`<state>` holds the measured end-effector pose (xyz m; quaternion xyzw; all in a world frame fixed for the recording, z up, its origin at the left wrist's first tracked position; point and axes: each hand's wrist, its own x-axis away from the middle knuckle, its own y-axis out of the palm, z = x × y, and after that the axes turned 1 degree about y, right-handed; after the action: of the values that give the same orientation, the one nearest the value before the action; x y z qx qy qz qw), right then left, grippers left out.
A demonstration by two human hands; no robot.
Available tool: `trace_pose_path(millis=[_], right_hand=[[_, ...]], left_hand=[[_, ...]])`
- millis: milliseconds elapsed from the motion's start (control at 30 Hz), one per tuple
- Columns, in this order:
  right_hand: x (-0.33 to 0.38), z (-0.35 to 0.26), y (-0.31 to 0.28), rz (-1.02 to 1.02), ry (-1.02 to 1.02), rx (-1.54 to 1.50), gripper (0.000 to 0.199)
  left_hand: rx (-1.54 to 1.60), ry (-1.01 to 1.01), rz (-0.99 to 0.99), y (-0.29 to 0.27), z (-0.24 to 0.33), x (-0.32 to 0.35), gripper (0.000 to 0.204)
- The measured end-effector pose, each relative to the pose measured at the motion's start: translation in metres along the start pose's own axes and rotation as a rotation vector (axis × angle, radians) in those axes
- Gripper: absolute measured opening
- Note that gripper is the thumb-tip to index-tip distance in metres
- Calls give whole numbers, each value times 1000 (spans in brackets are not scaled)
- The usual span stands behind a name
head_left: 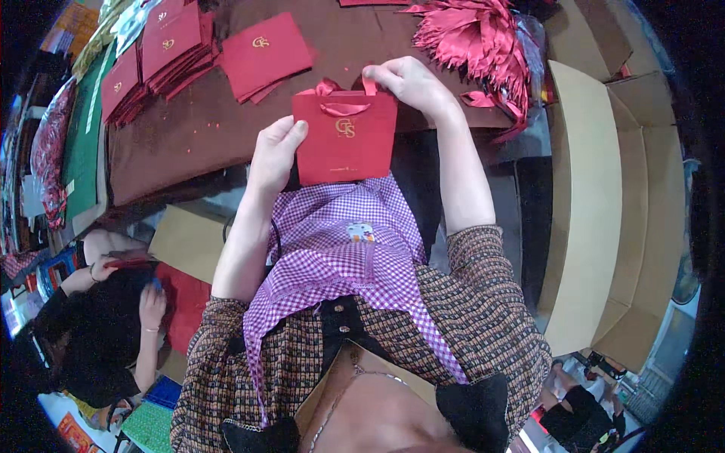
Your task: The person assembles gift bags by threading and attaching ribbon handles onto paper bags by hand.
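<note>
Upright in front of me is a small red paper gift bag (325, 143) with a gold emblem on its front. My left hand (278, 151) grips its left edge, the thumb pressed on the front and the other fingers behind. A pinkish-red satin ribbon (369, 81) stands up at the bag's top right, pinched between the thumb and fingers of my right hand (411, 84). Another ribbon piece (343, 110) droops across the upper front, and a loop shows at the top edge. The bag's back and inside are hidden.
On the brown-covered table (177, 162) lie flat red bags (264, 53) and stacked ones (170, 45). A heap of red ribbons (479, 38) hangs over its right edge. A tall open cardboard box (585, 211) stands at my right. Another person (98, 332) works at lower left.
</note>
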<state>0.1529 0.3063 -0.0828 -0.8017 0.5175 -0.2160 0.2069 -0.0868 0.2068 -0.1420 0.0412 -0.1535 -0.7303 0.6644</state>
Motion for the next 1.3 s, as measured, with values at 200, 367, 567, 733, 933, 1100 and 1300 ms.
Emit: trace_pose_path(millis=[200,367,567,733,933,1100,1300], right_hand=[[-7,18,10,304,-72,-130,31],[-13,27,17,475,-47,-159,30],[-15,32,27,582,-107,171,30],[-5,22,12,478,-147,290,28],[60,-64,2,122,-732,541,58],[52,-69,18,220,-739,813,53],[-20,-80,-96,380,-687,468,40]], left_hand=[[-14,-118,3,3,15,3,25],[24,-119,-19,4,24,-2,27],[-140,-133,5,-2,20,-1,33],[287,15,11,-1,27,-3,34],[228,205,127,11,60,-14,45],[295,264,155,24,90,-34,65],[16,200,44,6,142,-85,45]])
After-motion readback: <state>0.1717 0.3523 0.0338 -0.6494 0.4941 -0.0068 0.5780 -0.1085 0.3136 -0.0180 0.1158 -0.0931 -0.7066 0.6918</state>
